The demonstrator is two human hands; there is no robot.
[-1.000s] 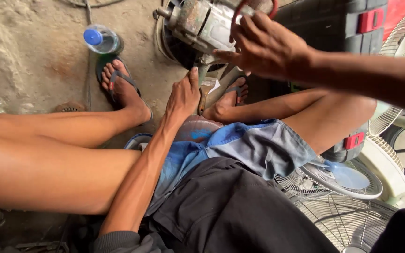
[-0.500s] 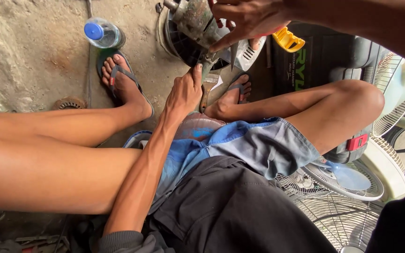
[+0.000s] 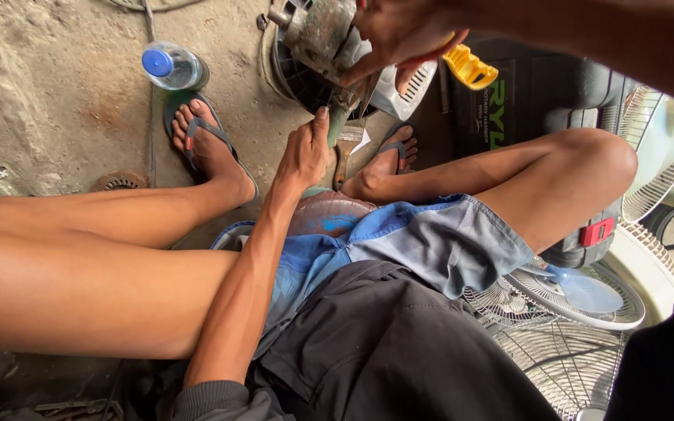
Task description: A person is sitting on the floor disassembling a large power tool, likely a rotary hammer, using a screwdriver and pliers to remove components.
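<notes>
I sit low with my knees apart, in flip-flops. A dirty grey fan motor (image 3: pixel 311 33) stands on the ground between my feet, in front of a black round grille (image 3: pixel 299 78). My left hand (image 3: pixel 306 152) reaches down and is closed around the greenish neck (image 3: pixel 338 123) under the motor. At the frame's top, my right hand (image 3: pixel 399 31) grips the motor's right side with its fingers bent down over it. A white plastic housing part (image 3: pixel 407 87) and a yellow plastic piece (image 3: pixel 470 68) lie just right of the motor.
A water bottle with a blue cap (image 3: pixel 173 66) stands on the concrete by my left foot. A black tool case (image 3: pixel 544 93) lies behind my right knee. Wire fan guards (image 3: pixel 571 359) and a blue fan blade (image 3: pixel 583 290) fill the right side.
My right hand has moved from the tool case's front up to the motor's top edge, uncovering the yellow piece. My left hand stays at the motor's base. The view has tilted down slightly.
</notes>
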